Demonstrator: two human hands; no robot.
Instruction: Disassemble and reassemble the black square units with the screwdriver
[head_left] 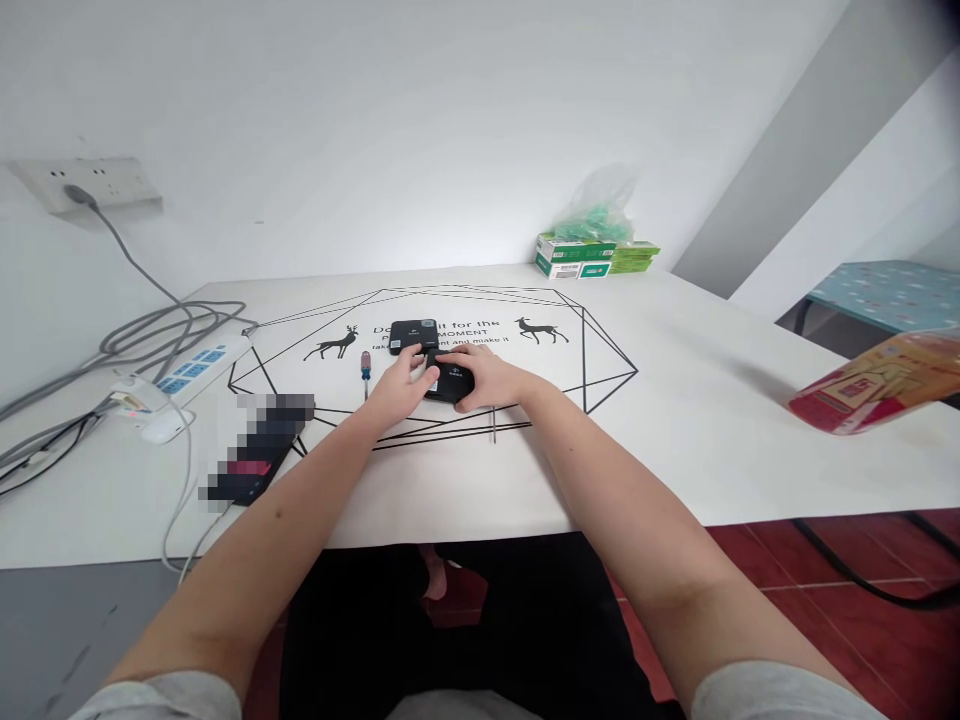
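The white table [675, 440] stood against the wall and carried every item noted. At its right end lay a packet [870, 385], well apart from the work and no hindrance. At the back stood stacked cartons [577, 250] topped by a clear bag [600, 205], likewise out of the way. Looped cables [135, 335] and a power strip [199, 365] occupied the left end; a snag was judged possible if the left arm swung wide. Beside that forearm lay a dark phone-like object [262, 440], partly pixelated.

The left hand [401, 387] and right hand [486, 381] were both closed on the near box [456, 378], mid-table, one at each side. Good handling, in the inspector's judgement, called for light, even pressure at the edges and level wrists. Whether the near box rested on the table could not be told. The far box [412, 335] lay just beyond, crowding the left fingers; contact was not confirmed.

A screwdriver [366, 364] lay left of the left hand, tip toward the person. A thin rod [493, 428] lay near the right hand, where a knock was possible.
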